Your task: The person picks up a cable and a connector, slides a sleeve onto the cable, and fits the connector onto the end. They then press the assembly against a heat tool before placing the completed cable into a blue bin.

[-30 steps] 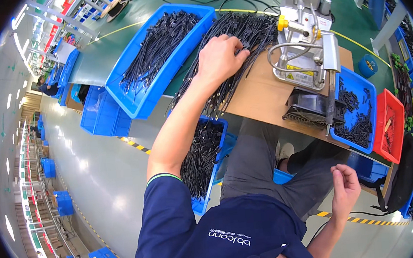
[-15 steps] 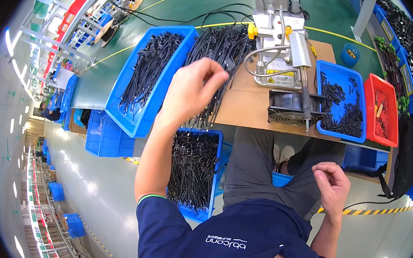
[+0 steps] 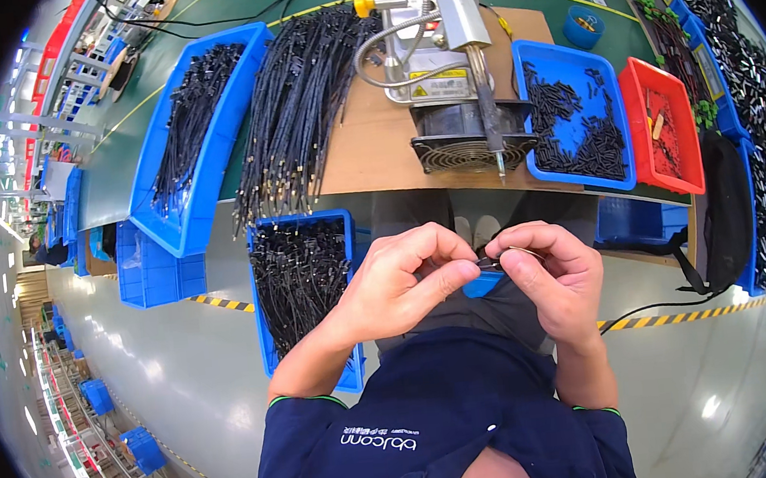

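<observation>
Over my lap, my left hand point(image 3: 410, 282) and my right hand point(image 3: 554, 269) meet with their fingertips nearly touching. Both are closed in a pinch on a thin dark cable point(image 3: 491, 263), which is mostly hidden by the fingers. Beyond the hands, a bundle of black cables point(image 3: 293, 101) lies on the table with its metal-tipped ends toward me. A blue tray point(image 3: 622, 177) of short black sleeves stands to the right of a bench machine point(image 3: 464, 22) with a downward-pointing nozzle. Under that nozzle sits a black fan point(image 3: 456, 137).
Further left, a long blue bin point(image 3: 147, 200) holds more black cables. Below the table edge, another blue bin point(image 3: 350, 378) is full of cables. A red tray point(image 3: 695, 177) stands at the right, near a black bag point(image 3: 727, 218). A small blue cup point(image 3: 583, 28) sits behind the trays.
My left hand has come back from the cable bundle to my lap. My right hand has moved up and left to meet it. The whole view has shifted.
</observation>
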Demonstrator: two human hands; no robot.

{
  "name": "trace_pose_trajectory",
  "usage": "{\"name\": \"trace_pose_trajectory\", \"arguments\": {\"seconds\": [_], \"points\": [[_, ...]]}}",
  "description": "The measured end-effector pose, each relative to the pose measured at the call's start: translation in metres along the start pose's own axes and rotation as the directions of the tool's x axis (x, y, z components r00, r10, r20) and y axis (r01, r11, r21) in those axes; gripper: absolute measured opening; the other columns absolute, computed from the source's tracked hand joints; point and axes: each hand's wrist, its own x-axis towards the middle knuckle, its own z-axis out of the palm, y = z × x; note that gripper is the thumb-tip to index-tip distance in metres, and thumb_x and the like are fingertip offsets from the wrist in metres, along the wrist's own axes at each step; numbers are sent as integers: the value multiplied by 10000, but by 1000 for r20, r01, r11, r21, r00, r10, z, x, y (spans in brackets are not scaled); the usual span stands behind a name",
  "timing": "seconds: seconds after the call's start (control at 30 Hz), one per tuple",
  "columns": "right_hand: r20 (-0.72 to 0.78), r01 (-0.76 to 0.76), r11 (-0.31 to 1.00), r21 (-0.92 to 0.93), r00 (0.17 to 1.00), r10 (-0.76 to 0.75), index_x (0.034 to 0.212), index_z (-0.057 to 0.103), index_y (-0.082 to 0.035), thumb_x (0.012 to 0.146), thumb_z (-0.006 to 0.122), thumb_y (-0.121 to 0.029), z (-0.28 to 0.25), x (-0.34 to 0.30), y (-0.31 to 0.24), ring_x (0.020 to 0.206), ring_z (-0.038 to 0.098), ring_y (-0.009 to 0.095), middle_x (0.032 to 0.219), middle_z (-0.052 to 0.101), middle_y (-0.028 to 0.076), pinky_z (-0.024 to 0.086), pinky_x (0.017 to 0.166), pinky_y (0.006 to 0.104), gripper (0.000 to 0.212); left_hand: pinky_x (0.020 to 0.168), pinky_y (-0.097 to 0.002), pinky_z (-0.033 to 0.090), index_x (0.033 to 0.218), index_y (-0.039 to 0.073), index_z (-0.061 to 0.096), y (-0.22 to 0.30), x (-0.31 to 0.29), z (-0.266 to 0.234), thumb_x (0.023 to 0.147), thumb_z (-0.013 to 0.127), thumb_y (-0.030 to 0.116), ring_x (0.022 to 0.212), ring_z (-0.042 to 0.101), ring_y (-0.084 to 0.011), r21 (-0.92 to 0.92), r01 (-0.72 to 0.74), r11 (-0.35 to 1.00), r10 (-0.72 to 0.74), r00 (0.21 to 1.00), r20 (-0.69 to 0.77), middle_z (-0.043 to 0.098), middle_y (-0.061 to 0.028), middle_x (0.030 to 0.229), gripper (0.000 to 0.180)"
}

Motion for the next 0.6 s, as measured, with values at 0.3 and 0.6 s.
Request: {"name": "trace_pose_trajectory", "arguments": {"seconds": [0.3, 0.6], "points": [[35, 42, 995, -94, 999, -39, 1166, 755, 50, 985, 732, 58, -13, -3, 3, 802, 611, 44, 1036, 758, 71, 478, 675, 198, 182, 603, -236, 507, 1047, -12, 699, -9, 6, 19, 1031, 759, 126, 689, 641, -59, -49, 43, 998, -43, 999, -8, 704, -16, 832, 151], [93, 54, 962, -268, 995, -30, 1118, 794, -1, 907, 824, 0, -20, 3, 8, 617, 421, -22, 1077, 764, 53, 290, 534, 187, 213, 626, -226, 533, 1102, -9, 712, -12, 5, 17, 1041, 754, 138, 721, 668, -66, -123, 75, 990, -77, 997, -8, 729, -34, 901, 165]]}}
